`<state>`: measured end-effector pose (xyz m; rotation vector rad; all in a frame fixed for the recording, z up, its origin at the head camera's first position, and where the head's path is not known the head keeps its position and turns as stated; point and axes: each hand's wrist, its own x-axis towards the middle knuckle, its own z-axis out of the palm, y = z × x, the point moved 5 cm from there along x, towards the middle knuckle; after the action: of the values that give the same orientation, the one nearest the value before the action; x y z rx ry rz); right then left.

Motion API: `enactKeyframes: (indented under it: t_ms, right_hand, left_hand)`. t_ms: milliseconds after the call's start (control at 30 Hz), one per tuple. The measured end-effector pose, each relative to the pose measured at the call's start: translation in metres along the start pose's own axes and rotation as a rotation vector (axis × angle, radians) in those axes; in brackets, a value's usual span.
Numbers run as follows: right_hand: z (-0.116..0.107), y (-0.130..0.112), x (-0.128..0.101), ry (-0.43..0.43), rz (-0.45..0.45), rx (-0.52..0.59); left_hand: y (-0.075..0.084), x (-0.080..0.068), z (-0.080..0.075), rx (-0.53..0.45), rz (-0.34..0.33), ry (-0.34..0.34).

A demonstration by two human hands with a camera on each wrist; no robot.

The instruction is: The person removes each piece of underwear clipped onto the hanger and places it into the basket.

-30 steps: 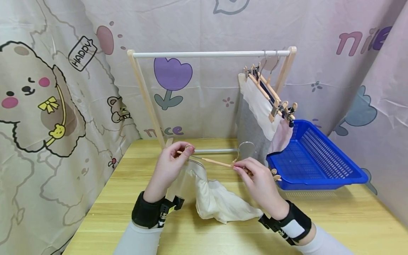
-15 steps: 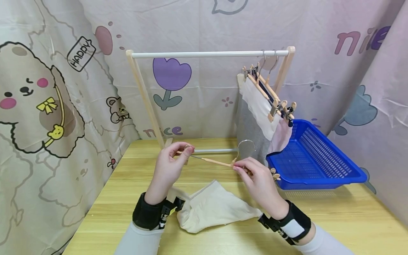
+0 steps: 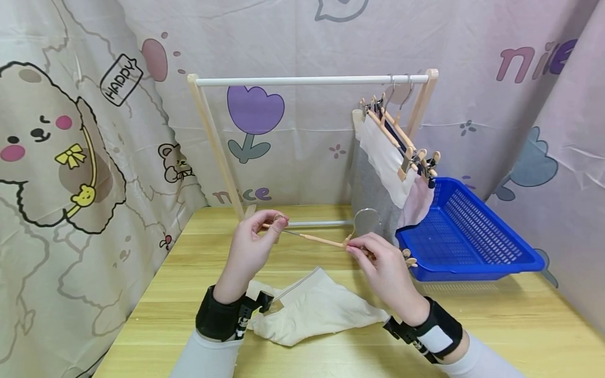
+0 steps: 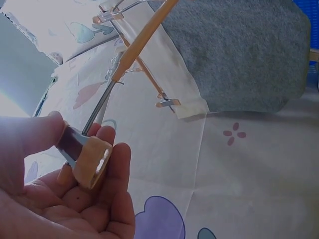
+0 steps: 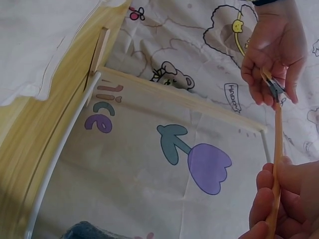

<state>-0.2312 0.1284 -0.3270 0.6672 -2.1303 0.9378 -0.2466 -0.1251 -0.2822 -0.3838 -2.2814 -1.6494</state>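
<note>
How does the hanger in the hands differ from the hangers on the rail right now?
The hanger in the hands is bare and held roughly level over the table by the left hand and right hand; the hangers on the rail hang by their hooks and carry clipped cloths. The left hand pinches one clip of the held hanger; nothing touches the hung ones. All are light wood with clips and metal hooks.

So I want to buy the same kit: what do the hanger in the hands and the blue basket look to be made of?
The hanger looks like pale wood with a matt finish, joined by a thin metal rod and a shiny wire hook; the left hand pinches its wooden clip, and the right hand grips the bar. The blue basket looks like moulded plastic, glossy, with a fine lattice of holes.
</note>
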Motion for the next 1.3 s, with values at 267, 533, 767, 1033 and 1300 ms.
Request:
enactKeyframes:
  t_ms: [267, 533, 767, 1033, 1300]
  right_hand:
    - [-0.0020, -0.0011, 0.0003, -0.002, 0.005, -0.001]
    - [-0.0021, -0.0023, 0.0005, -0.003, 0.001, 0.002]
    - [-0.0021, -0.0032, 0.0006, -0.002, -0.006, 0.000]
    - [-0.0030, -0.0043, 0.0012, 0.006, -0.015, -0.006]
    - [-0.0036, -0.0048, 0.0007, 0.007, -0.014, -0.012]
  left_hand:
    - [0.0002, 0.0003, 0.0008, 0.014, -0.002, -0.035]
    - [-0.0028, 0.0019, 0.0024, -0.037, -0.049, -0.048]
    - [-0.0028, 0.0014, 0.0038, -0.061, -0.063, -0.052]
    - [-0.0028, 0.0016, 0.0047, -0.059, -0.070, -0.059]
    - [-0.0014, 0.0009, 0.0059, -0.050, -0.061, -0.070]
